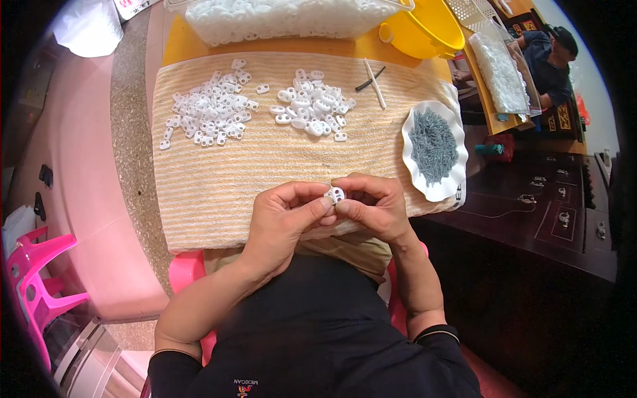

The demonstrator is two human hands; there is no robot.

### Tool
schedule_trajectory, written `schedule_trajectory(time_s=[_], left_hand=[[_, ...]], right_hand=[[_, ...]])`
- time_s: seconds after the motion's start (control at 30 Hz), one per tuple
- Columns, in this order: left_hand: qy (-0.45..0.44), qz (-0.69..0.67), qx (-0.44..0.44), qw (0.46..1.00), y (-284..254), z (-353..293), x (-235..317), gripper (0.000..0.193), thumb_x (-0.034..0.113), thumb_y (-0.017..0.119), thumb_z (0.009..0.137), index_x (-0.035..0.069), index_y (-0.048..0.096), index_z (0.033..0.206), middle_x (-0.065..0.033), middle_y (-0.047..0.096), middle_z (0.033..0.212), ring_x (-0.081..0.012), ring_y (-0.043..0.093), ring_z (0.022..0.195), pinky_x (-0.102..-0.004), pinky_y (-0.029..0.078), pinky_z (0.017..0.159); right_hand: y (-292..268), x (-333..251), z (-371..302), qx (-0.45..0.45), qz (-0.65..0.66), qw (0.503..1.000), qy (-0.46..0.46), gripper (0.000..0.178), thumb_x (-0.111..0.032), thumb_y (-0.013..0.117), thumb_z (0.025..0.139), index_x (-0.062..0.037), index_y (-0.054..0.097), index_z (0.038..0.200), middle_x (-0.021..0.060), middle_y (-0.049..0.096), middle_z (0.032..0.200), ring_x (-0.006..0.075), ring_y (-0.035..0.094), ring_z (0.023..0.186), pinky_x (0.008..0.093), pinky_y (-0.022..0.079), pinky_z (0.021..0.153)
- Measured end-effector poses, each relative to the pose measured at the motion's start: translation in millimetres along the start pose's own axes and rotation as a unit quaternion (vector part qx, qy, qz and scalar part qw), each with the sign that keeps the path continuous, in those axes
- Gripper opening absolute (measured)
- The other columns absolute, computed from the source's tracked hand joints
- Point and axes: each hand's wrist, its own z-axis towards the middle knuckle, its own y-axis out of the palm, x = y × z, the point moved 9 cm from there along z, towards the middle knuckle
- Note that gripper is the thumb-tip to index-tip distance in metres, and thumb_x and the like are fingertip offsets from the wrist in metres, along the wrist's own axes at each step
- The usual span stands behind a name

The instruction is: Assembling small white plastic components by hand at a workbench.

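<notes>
Head view: the left hand [281, 216] and right hand [377, 208] pinch a white piece [338, 194], apparently fitting it together, likely needing steady thumb pressure next, with grey parts [433, 146] at two o'clock.

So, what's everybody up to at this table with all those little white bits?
A person is pinching a small white piece between the fingertips of the left hand and right hand, just above the near part of a striped cloth. Farther back lie a left pile and a right pile of small white pieces. To the right, a wavy-edged white dish holds many small grey parts.
</notes>
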Motion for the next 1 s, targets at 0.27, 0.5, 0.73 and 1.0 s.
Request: schedule_trajectory(time_s=[0.27,0.5,0.73,1.0], left_hand=[[-0.015,-0.017,0.008,1.000,1,-3,-3,0.019,0.005,0.065,0.087,-0.002,0.064,0.104,-0.0092,0.068,0.092,-0.0132,0.065,0.077,-0.0247,0.055,0.072],[-0.022,-0.023,-0.001,1.000,2,-4,-5,0.017,0.005,0.066,0.087,-0.002,0.064,0.102,-0.0092,0.067,0.092,-0.0135,0.065,0.077,-0.0259,0.056,0.072],[-0.045,-0.076,-0.045,0.995,11,-5,-7,0.016,0.007,0.065,0.088,0.001,0.062,0.103,-0.0072,0.066,0.090,-0.0137,0.065,0.077,-0.0263,0.058,0.071],[-0.046,-0.099,-0.082,0.991,17,-5,-9,0.015,0.005,0.065,0.087,0.005,0.061,0.102,-0.0084,0.066,0.092,-0.0148,0.065,0.078,-0.0267,0.058,0.070]], right_hand=[[-1,4,-2,0.005,0.016,1.000,0.000,0.029,0.002,0.066,0.084,0.0053,0.062,0.113,0.0090,0.065,0.100,0.0132,0.063,0.091,0.0250,0.052,0.079],[1,7,-6,0.002,0.062,0.998,0.026,0.030,0.003,0.067,0.083,0.0056,0.061,0.113,0.0111,0.066,0.102,0.0149,0.065,0.089,0.0266,0.054,0.079],[2,0,-9,0.015,0.103,0.994,0.016,0.031,-0.002,0.070,0.083,0.0053,0.062,0.112,0.0103,0.067,0.100,0.0149,0.065,0.088,0.0265,0.054,0.078],[2,-6,-12,-0.002,0.079,0.997,-0.015,0.032,-0.008,0.072,0.083,0.0056,0.062,0.110,0.0094,0.065,0.097,0.0138,0.063,0.087,0.0248,0.052,0.076]])
